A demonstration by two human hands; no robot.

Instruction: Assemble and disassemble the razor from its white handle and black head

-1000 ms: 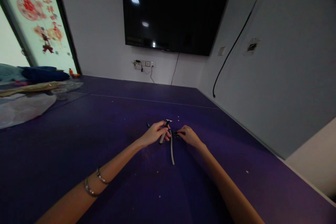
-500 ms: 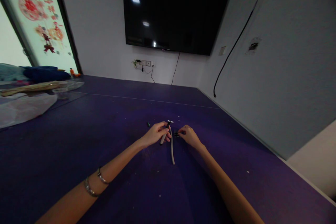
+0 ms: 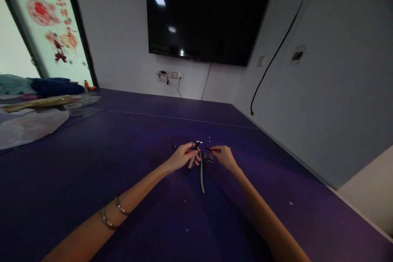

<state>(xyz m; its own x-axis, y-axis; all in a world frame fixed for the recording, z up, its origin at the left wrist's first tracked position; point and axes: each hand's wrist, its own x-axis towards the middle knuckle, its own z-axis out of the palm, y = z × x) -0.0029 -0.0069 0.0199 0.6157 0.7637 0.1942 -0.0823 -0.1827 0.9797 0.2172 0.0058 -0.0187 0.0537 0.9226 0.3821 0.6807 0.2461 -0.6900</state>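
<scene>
My left hand (image 3: 183, 156) is closed around a slim T-shaped tool (image 3: 192, 160) that looks like a razor. Its handle is white, its neck is black, and a short light crosspiece tops it. Between finger and thumb, my right hand (image 3: 223, 156) pinches a small thin black piece (image 3: 208, 149), too small to name. Just beneath that piece, a small dark see-through case (image 3: 208, 157) lies on the purple surface (image 3: 172, 217). A pale bendy tube or cord (image 3: 202, 176) rests between my hands, its upper end beside my left fingers.
A small dark green object (image 3: 174, 146) lies left of my left hand. White specks are scattered about. Plastic bags (image 3: 37, 127) and folded cloth (image 3: 58, 86) are piled at the far left. A black cable (image 3: 273, 57) hangs down the right wall, and a television (image 3: 205, 16) is mounted ahead.
My right hand has lifted slightly up and to the right with the black piece, uncovering the small case. My left hand keeps its hold and has barely moved.
</scene>
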